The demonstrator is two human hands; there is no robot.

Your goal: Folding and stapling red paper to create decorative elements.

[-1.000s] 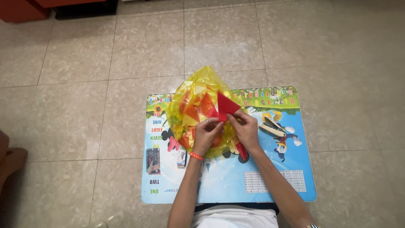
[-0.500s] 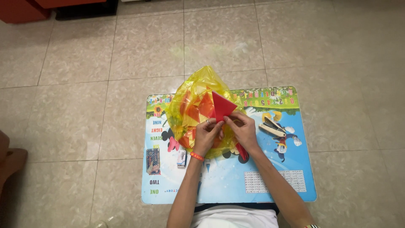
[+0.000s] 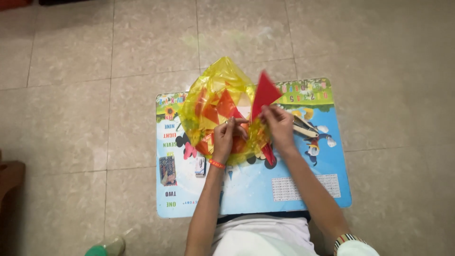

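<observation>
right hand [image 3: 279, 127] fingers pinched on red paper triangle [image 3: 264, 92], lifted just above yellow bag [image 3: 215, 102]. left hand [image 3: 226, 135] fingers closed on bag mouth. bag rests on printed board [image 3: 294, 180]. step: drawing piece out; next likely needs bag held steady.

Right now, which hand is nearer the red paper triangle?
Right. The right hand pinches the triangle at its lower corner, holding it up. The left hand is beside it, lower left, on the yellow bag.
</observation>
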